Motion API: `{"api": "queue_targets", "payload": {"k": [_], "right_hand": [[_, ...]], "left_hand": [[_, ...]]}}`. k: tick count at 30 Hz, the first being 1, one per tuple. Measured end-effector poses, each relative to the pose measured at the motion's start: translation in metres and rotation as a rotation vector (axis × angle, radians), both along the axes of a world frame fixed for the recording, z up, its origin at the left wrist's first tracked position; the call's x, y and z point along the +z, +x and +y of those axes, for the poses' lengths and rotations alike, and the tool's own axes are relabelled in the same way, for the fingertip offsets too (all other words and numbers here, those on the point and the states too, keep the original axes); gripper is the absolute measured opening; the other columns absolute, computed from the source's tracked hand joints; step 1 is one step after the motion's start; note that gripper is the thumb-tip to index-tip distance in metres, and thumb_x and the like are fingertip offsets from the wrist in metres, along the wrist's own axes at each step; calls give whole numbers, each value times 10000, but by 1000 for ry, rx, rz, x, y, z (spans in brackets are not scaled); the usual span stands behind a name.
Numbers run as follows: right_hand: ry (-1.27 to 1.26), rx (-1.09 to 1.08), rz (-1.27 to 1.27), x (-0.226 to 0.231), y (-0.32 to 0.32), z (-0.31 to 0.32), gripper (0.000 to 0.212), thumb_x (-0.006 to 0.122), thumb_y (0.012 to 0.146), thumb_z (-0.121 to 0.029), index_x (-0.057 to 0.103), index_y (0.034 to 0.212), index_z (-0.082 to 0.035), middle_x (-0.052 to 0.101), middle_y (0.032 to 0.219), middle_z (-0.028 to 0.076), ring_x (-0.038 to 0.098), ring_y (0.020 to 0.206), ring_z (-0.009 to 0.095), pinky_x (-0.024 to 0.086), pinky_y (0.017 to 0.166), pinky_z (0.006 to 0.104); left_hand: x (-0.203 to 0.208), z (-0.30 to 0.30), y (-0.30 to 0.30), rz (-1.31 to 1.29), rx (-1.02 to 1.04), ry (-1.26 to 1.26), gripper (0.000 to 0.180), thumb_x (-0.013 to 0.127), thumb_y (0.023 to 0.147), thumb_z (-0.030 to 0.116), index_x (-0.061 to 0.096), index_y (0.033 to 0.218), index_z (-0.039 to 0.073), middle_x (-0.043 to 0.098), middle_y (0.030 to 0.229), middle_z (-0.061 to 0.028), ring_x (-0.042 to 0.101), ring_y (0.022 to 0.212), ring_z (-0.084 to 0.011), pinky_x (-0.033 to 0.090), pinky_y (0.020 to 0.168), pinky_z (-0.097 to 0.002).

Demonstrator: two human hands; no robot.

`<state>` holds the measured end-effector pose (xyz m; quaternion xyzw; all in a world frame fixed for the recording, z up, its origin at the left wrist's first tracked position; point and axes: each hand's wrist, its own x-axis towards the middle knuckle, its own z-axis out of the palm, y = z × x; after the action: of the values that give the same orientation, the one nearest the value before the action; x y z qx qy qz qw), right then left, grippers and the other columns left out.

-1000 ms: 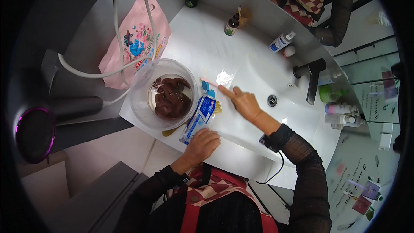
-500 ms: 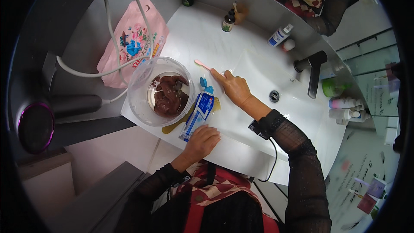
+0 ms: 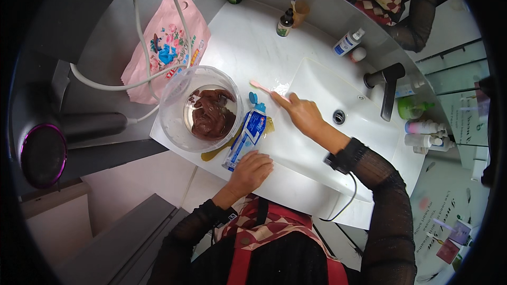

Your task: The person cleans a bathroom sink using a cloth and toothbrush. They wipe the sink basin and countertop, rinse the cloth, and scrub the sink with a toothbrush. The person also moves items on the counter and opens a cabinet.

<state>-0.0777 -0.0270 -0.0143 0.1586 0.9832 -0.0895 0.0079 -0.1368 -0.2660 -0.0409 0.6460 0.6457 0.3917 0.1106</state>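
Observation:
My right hand (image 3: 306, 117) is closed around the handle of a pink toothbrush (image 3: 260, 86), holding it over the left side of the white sink with its head pointing left. The toothbrush head is just beyond the flipped-open blue cap of a blue and white toothpaste tube (image 3: 247, 136). That tube lies slanted on the counter edge, and the fingers of my left hand (image 3: 250, 171) are closed over its bottom end. Partly hidden under the tube is a yellowish comb (image 3: 211, 154). Left of it stands a clear plastic tub (image 3: 171, 129) holding soaked brown cloth (image 3: 212, 121) in water.
A black faucet (image 3: 390, 87) rises at the sink's right, near the drain (image 3: 339, 117). Small bottles, a dark dropper bottle (image 3: 284, 23) among them, line the back edge. A pink bag (image 3: 163, 47), a white cord (image 3: 105, 87) and a dark hair dryer (image 3: 90, 126) are at left.
My right hand has drawn the toothbrush slightly right and nearer to me, its head now closer to the tube's cap. My left hand stays on the tube. The whole view has shifted a little.

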Motion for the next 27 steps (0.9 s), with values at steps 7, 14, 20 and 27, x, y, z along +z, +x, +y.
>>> {"api": "queue_targets", "payload": {"k": [7,14,20,27], "right_hand": [[32,-19,55,-10,-25,9,646,514,821,0,364,1401,-241,567,901,156,629,609,289,532,532,364],[-140,11,-126,-11,-6,4,621,499,840,-3,384,1381,-283,579,934,146,638,640,285,535,540,359],[-18,-30,123,-13,-52,22,534,492,858,-50,419,1349,-246,578,878,144,632,631,269,514,518,366],[25,150,113,-13,-70,15,530,503,862,-47,475,1324,-305,590,843,124,633,628,250,517,523,341]], "left_hand": [[56,-40,-18,-19,-26,198,213,695,762,87,646,969,94,637,1057,-69,623,948,-248,501,821,-377],[108,-72,-74,19,876,77,432,627,813,64,511,1229,36,560,1145,-144,606,857,-188,492,678,-316],[114,-46,-99,-832,909,-175,524,556,908,178,365,1369,19,523,1249,-106,600,769,-113,454,511,-216],[101,-34,-117,-953,908,-154,507,489,834,18,387,1327,-38,507,1267,-150,603,654,-130,451,423,-214]]}}
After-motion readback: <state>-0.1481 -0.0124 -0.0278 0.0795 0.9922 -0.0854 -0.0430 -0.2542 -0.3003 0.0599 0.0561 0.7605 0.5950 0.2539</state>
